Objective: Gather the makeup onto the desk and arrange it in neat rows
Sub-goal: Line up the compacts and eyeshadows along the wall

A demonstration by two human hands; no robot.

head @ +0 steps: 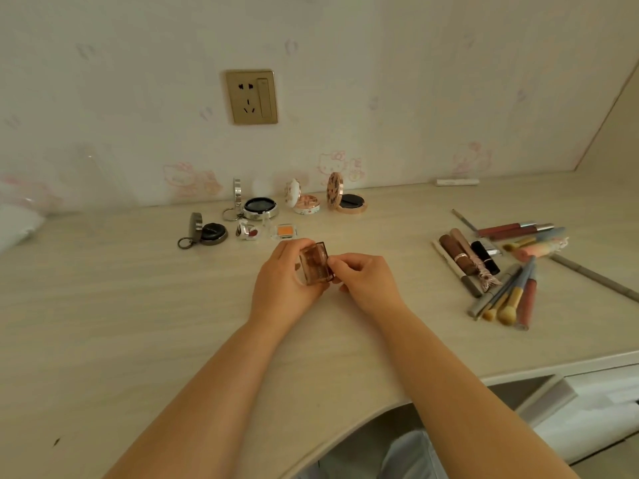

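**Both hands holding a brown case at the middle of the tabletop**

Pale wood-grain tabletop (121,305) is filling most of the frame, meeting a wall with faint pink cartoon-cat wallpaper and a gold socket (251,96) in the upper middle.

At frame centre, the left hand (281,285) is cradling a small translucent brown case (315,262), its fingers curling round the case's left side and underside. The right hand (363,281) is pinching the case's right edge between thumb and fingertips. The case is tilting up off the surface, lifted slightly above the tabletop.

Behind the hands, open compacts are standing in rows. In the back row, a silver compact (257,206) is sitting left, a floral white compact (304,202) in the middle, and a rose-gold compact (347,198) right. In the nearer row, a dark compact (207,232) with a ring is lying at the left, then a small clear pot (248,231), then an orange square pan (286,231) just beyond the left hand's fingers.

At the right of the frame, a loose heap of lipsticks (463,255), lip glosses (511,229) and brushes (508,302) is lying well apart from the hands. A white tube (457,182) is resting against the wall in the upper right.
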